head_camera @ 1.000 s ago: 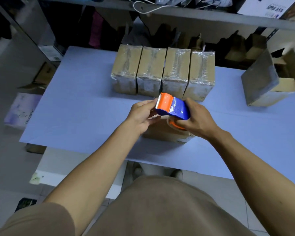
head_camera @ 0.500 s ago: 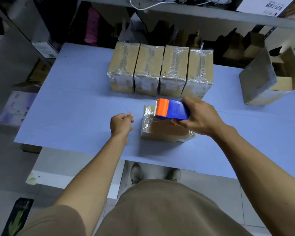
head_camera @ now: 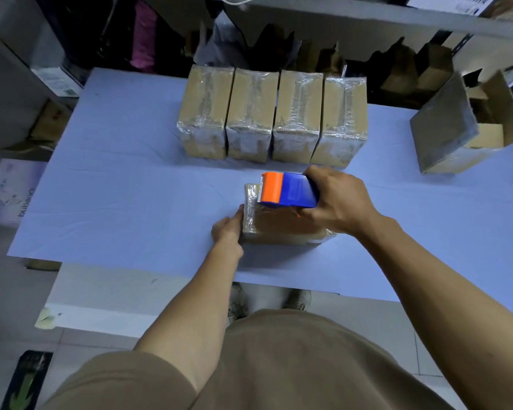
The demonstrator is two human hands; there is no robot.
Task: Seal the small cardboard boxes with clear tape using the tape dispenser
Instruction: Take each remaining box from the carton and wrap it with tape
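Four taped boxes [head_camera: 271,113] stand in a row at upper centre — done, seemingly. At mid-frame the right hand [head_camera: 335,199] grips the tape dispenser [head_camera: 288,190] over a fifth box [head_camera: 279,226], partly taped, while the left hand [head_camera: 227,230] presses its left end — fingers hidden, so whether they curl I cannot tell.

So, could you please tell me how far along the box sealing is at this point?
Done: four tape-wrapped brown cardboard boxes stand in a row at the back of the pale blue table. In hand: the right hand grips the blue and orange tape dispenser over a fifth small cardboard box, taped at its left end, where the left hand rests against it. Left: finishing this box; no other unsealed small box is clearly visible.
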